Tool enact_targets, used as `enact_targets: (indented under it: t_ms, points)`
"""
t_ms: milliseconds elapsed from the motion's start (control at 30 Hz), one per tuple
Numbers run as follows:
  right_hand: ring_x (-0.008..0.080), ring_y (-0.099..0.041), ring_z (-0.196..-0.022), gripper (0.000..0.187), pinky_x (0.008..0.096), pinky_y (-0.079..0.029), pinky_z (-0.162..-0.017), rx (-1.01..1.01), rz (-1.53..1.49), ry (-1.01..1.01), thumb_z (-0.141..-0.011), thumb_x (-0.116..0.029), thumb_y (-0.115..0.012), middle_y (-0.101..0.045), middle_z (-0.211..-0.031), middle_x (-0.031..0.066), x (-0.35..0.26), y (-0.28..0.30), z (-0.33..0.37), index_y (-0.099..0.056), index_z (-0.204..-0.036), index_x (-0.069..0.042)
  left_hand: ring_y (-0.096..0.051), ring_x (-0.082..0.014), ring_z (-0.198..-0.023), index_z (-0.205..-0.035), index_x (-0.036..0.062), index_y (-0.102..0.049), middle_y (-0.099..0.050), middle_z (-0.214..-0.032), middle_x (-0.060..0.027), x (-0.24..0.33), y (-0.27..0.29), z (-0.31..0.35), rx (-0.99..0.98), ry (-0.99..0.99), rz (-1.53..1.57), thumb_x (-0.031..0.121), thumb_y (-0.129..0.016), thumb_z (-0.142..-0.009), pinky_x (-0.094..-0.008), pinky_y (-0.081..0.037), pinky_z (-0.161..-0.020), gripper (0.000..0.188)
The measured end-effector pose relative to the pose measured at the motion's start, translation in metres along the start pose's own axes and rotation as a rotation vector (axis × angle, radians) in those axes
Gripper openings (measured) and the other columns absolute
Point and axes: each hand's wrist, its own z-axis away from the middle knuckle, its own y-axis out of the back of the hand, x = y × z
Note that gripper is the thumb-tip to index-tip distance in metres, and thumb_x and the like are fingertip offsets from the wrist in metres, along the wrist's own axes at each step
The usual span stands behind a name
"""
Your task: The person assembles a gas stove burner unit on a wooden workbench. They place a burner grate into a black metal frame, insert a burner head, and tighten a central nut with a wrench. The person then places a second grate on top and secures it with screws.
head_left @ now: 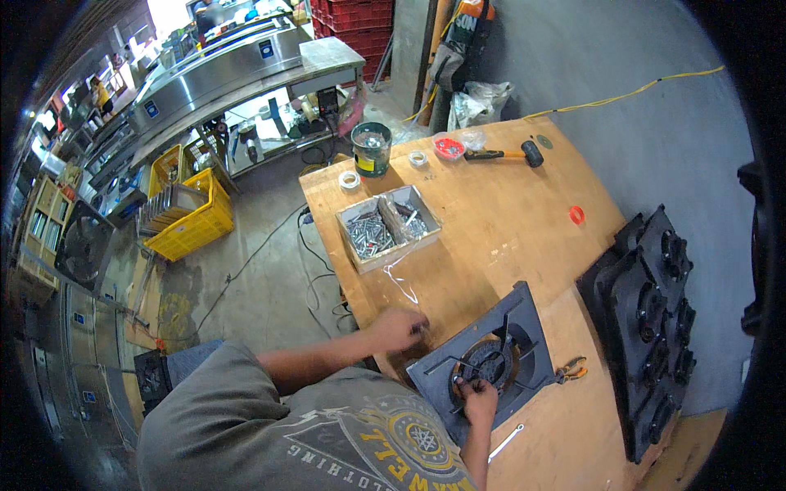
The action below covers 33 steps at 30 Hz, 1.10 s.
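Note:
A square black gas stove top (530,326) with a round burner ring and raised pan supports lies at the table's near edge. My right hand (478,401) rests at the near side of the ring, fingertips pinched on a small part too small to name. My left hand (399,330), slightly blurred, hovers just left of the stove top with its fingers curled together; what they hold, if anything, is unclear. Beside the stove top lie orange-handled pliers (572,371) on the right and a silver wrench (506,443) nearer me.
A divided box (378,263) of bolts stands on the wooden table (516,221). Beyond it are a dark green bucket (371,153), tape rolls (350,180), a red-and-white tub (449,146) and a mallet (524,154). Several black stove tops (639,327) lean at the right. Cables (311,270) run along the floor.

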Motion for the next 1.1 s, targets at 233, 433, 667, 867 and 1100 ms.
enact_targets:
  t_ms: [233,433,667,867,1100]
  points:
    - [0.0217,-0.055,-0.06,0.032,0.0368,-0.045,-0.061,-0.01,0.056,0.085,-0.079,-0.027,-0.078,-0.061,-0.065,0.0117,0.003,0.002,0.001,-0.063,-0.074,0.001,-0.064,-0.0391,-0.092,-0.103,0.0077,-0.064,-0.065,-0.098,-0.0175,-0.009,0.008,-0.037,-0.197,-0.125,-0.152,0.022,-0.063,-0.083,-0.0493,-0.052,-0.076,0.025]
    - [0.0283,-0.062,-0.071,0.03,0.0389,-0.048,-0.069,0.022,0.169,0.206,-0.08,-0.026,-0.075,-0.066,-0.077,0.0176,0.007,0.003,0.013,-0.064,-0.082,0.002,-0.064,-0.0385,-0.089,-0.101,0.0063,-0.063,-0.065,-0.092,-0.0186,-0.013,0.018,-0.04,-0.091,-0.055,-0.058,0.019,-0.061,-0.085,-0.0487,-0.051,-0.075,0.02]
    - [0.035,-0.066,-0.08,0.029,0.0403,-0.05,-0.075,0.005,0.12,0.113,-0.08,-0.022,-0.075,-0.068,-0.084,0.0214,-0.004,0.011,0.021,-0.065,-0.091,0.003,-0.066,-0.0403,-0.088,-0.097,0.0025,-0.064,-0.068,-0.092,-0.0233,-0.062,0.147,-0.061,0.425,0.157,-0.045,0.015,-0.06,-0.081,-0.05,-0.052,-0.076,0.021]
    - [0.0345,-0.066,-0.08,0.031,0.0402,-0.05,-0.075,-0.031,0.21,0.142,-0.08,-0.024,-0.074,-0.068,-0.085,0.0212,-0.009,0.013,0.011,-0.066,-0.092,0.003,-0.067,-0.0407,-0.092,-0.104,0.0029,-0.065,-0.069,-0.095,-0.0218,-0.088,0.186,-0.081,-0.175,0.272,-0.586,0.012,-0.061,-0.079,-0.0502,-0.053,-0.078,0.027]
    - [0.0299,-0.066,-0.078,0.031,0.0387,-0.049,-0.073,-0.039,0.112,0.132,-0.081,-0.026,-0.073,-0.068,-0.081,0.0191,0.0,0.012,0.013,-0.067,-0.093,0.003,-0.068,-0.0391,-0.089,-0.099,0.0046,-0.067,-0.07,-0.092,-0.0211,-0.113,0.162,-0.099,-0.251,0.158,-0.656,0.014,-0.062,-0.079,-0.0496,-0.054,-0.078,0.023]
